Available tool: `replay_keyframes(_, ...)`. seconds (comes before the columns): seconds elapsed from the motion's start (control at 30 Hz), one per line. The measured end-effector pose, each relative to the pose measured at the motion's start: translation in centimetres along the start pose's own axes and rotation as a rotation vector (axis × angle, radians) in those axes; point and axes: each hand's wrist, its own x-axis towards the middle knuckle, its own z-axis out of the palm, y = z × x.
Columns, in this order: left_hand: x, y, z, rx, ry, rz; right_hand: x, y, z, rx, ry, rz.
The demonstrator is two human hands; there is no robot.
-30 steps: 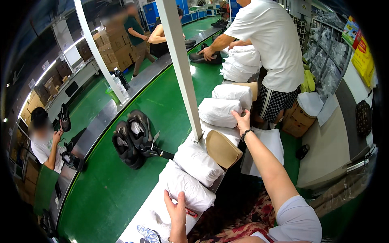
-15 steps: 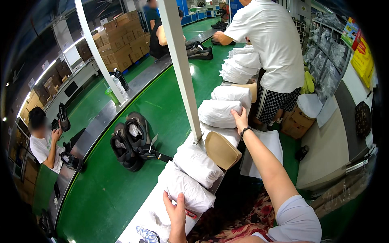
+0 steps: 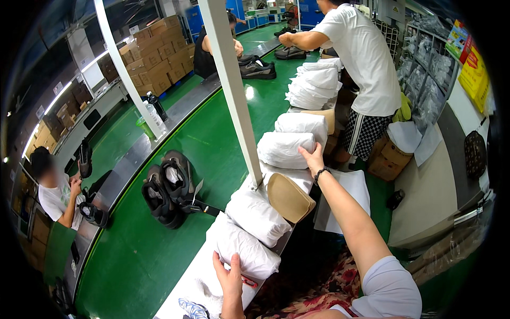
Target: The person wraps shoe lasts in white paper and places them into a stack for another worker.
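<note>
My left hand [image 3: 229, 275], fingers spread and holding nothing, is against the near edge of a white paper-wrapped bundle [image 3: 241, 247] on the pale bench. Behind that bundle lies a second wrapped bundle [image 3: 258, 218]. My right hand [image 3: 313, 161] reaches ahead with its fingers extended, touching the right end of a farther white bundle [image 3: 284, 149]. One more wrapped bundle [image 3: 303, 126] sits just beyond it. Between the two groups, a curved brown cardboard piece [image 3: 289, 198] stands by the white post. What is inside the wrapping is hidden.
A pair of dark shoes [image 3: 169, 189] with a tag stands on the green belt [image 3: 122, 260]. The white post [image 3: 234, 90] rises beside the bench. A red tool [image 3: 248, 282] lies near my left hand. Ahead, a co-worker in a white shirt [image 3: 364, 58] stands by stacked white bundles [image 3: 313, 85].
My right hand has shifted slightly along the far bundle's end; my left hand stays put. The co-worker ahead has moved an arm up and away, and the shoes on the belt have slid slightly nearer.
</note>
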Motion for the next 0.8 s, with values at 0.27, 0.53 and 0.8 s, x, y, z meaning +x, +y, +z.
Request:
replay_keyframes(0.27,0.0,0.2,0.4,0.010,-0.001,-0.003,0.5,1.4,-0.4,-0.008,-0.068,-0.093)
replay_keyframes(0.53,0.1,0.1,0.4,0.015,0.004,-0.018,-0.8,1.7,0.3,-0.072,-0.052,-0.090)
replay_keyframes(0.8,0.5,-0.4,0.2,0.034,-0.003,-0.032,-1.5,-0.8,-0.7,-0.105,-0.117,0.016)
